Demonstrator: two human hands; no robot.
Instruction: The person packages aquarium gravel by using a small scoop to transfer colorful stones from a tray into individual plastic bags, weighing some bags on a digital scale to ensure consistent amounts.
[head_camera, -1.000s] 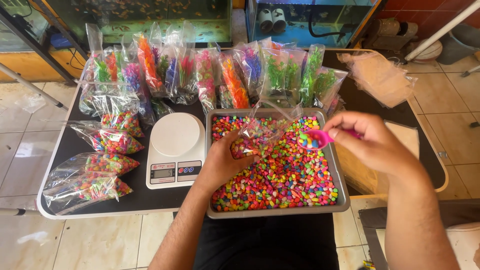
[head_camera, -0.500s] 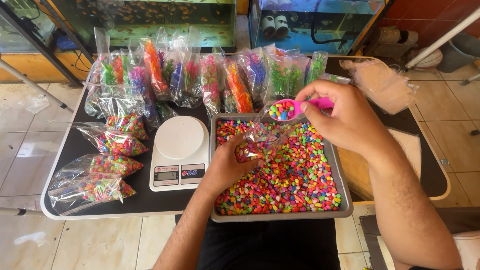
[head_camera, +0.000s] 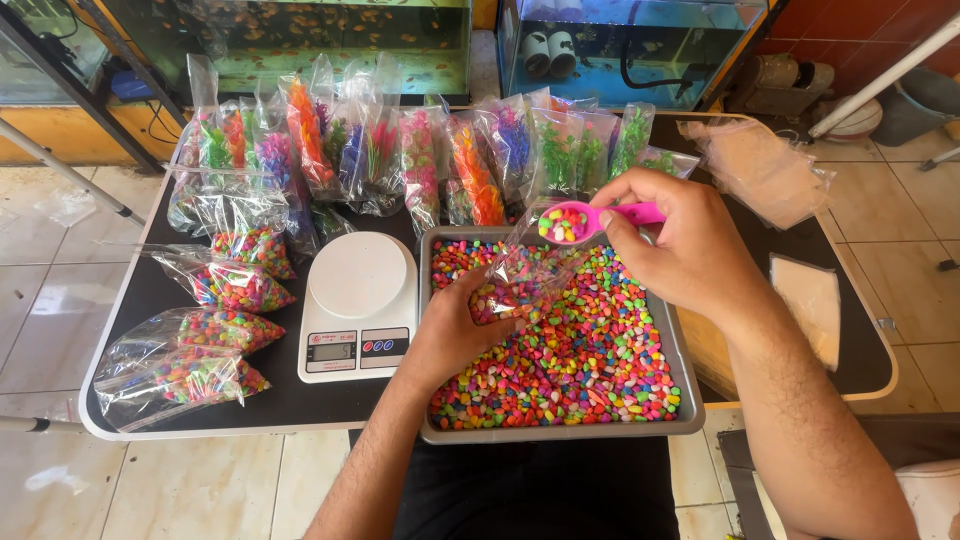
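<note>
Gripping one pink scoop (head_camera: 585, 219) of pebbles with right hand (head_camera: 680, 245), left hand (head_camera: 455, 330) pinching one clear bag (head_camera: 525, 270) over one tray (head_camera: 690, 400); four filled bags (head_camera: 215, 310) beside one scale (head_camera: 358, 305).

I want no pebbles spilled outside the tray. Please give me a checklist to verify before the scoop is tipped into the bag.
1. Pink plastic scoop is loaded with coloured pebbles: ok.
2. Right hand grips the scoop handle firmly: ok.
3. Left hand holds the clear plastic bag over the grey metal tray: ok.
4. Bag mouth is open wide under the scoop: cannot tell, the clear film is hard to see.
5. Scoop is above the bag and inside the tray edges: ok.
6. White digital kitchen scale has a free platform: ok.
</note>
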